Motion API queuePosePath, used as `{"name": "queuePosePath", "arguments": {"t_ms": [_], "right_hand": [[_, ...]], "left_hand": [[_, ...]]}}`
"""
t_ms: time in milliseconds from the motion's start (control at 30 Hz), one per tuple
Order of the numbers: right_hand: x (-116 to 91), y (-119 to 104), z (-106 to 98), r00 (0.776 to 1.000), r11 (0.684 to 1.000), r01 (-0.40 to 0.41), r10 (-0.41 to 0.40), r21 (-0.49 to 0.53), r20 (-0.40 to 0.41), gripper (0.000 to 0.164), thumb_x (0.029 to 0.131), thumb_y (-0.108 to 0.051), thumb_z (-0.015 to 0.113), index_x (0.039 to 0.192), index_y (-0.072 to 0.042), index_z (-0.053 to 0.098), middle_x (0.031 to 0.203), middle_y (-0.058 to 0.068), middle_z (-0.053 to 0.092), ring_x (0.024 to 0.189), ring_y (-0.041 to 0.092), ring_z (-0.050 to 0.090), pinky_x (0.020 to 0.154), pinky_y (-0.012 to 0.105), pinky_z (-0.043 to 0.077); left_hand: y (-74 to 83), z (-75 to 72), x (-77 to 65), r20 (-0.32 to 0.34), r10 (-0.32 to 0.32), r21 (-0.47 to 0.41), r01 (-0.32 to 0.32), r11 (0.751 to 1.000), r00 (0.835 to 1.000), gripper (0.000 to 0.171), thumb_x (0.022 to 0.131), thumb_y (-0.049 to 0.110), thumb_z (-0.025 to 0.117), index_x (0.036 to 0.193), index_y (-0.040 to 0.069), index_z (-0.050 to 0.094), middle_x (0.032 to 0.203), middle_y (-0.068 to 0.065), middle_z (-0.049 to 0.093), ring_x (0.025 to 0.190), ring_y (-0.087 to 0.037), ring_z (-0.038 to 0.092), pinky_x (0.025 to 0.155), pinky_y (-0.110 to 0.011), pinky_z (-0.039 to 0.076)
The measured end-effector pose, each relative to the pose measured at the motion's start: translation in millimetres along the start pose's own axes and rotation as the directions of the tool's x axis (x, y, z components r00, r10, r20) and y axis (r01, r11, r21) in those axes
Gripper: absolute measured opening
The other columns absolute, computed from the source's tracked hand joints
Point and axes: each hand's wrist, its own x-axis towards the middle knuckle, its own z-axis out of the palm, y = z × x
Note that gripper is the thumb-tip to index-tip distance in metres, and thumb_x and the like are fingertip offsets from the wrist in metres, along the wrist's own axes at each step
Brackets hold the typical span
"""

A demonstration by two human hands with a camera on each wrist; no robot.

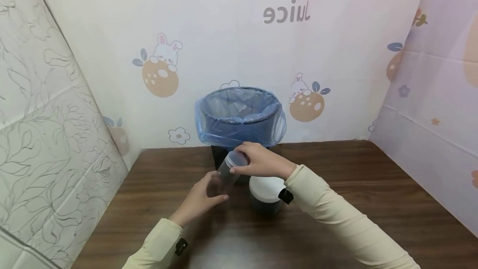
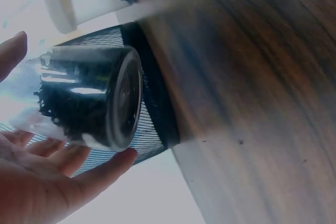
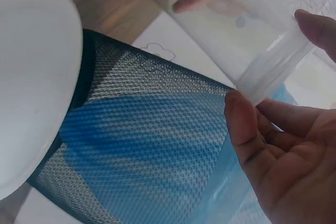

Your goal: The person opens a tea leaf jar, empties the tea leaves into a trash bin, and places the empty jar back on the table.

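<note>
I see the clear jar (image 1: 227,174) tilted in front of the mesh bin (image 1: 239,131), top end pinched in the right hand (image 1: 263,161), long axis slanting down toward the left hand (image 1: 197,199), whose thumb stands apart

Black jar contents (image 2: 79,93), brown wood-grained table (image 1: 392,202)

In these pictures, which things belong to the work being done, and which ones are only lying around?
Probably part of the job:
clear jar, gripped by the right hand
dark contents inside it
left hand, at the jar's side

Apparently only standing around, as neither hand holds them:
white-lidded container
mesh bin, possibly for later use
blue liner over its rim
</note>
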Motion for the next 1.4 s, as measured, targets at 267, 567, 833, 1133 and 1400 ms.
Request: {"name": "queuePosePath", "arguments": {"t_ms": [267,567,833,1133,1400], "right_hand": [[-32,8,-13,1.0,0.992,0.017,-0.014,0.127,-0.026,0.051,0.086,-0.035,0.07,0.127,-0.009,0.054,0.091,0.001,0.056,0.073,0.013,0.053,0.064,0.028,0.048],[-61,14,-9,0.997,0.985,0.039,-0.027,0.167,-0.076,0.044,0.086,-0.034,0.071,0.122,-0.013,0.055,0.09,-0.002,0.056,0.073,0.012,0.054,0.063,0.027,0.049],[-82,27,1,0.981,0.966,0.15,-0.119,0.212,-0.15,0.046,0.082,-0.029,0.076,0.12,-0.013,0.056,0.093,-0.005,0.056,0.075,0.012,0.054,0.059,0.026,0.05],[-90,33,1,0.935,0.932,0.331,-0.301,0.15,-0.19,0.052,0.075,-0.012,0.081,0.122,-0.013,0.057,0.115,0.001,0.055,0.091,0.015,0.054,0.07,0.033,0.051],[-96,26,5,0.961,0.958,0.263,-0.248,0.118,-0.124,0.068,0.074,-0.011,0.081,0.132,-0.018,0.046,0.129,-0.001,0.043,0.111,0.018,0.046,0.081,0.036,0.05]], "left_hand": [[16.2,-2.6,-0.8,-0.005,0.08,0.065,-0.08,0.995,0.997,0.069,0.077,0.039,0.078,0.137,0.022,0.048,0.124,-0.001,0.057,0.114,-0.02,0.053,0.096,-0.05,0.041],[25.2,-0.1,-2.7,-0.009,0.185,0.144,-0.181,0.973,0.983,0.065,0.069,0.041,0.084,0.127,0.027,0.059,0.103,0.013,0.06,0.096,-0.007,0.058,0.081,-0.038,0.049],[31.7,6.8,-3.3,-0.037,0.232,0.29,-0.211,0.933,0.972,0.061,0.061,0.043,0.087,0.117,0.029,0.068,0.086,0.019,0.055,0.074,-0.002,0.054,0.061,-0.027,0.045],[36.0,3.2,1.1,0.061,0.227,0.247,-0.235,0.94,0.972,0.06,0.061,0.046,0.086,0.115,0.024,0.069,0.089,0.017,0.061,0.078,-0.005,0.056,0.065,-0.027,0.047],[33.7,3.8,0.5,0.054,0.251,0.299,-0.256,0.919,0.966,0.062,0.061,0.049,0.085,0.116,0.026,0.069,0.088,0.018,0.059,0.075,-0.003,0.054,0.063,-0.026,0.046]]}}
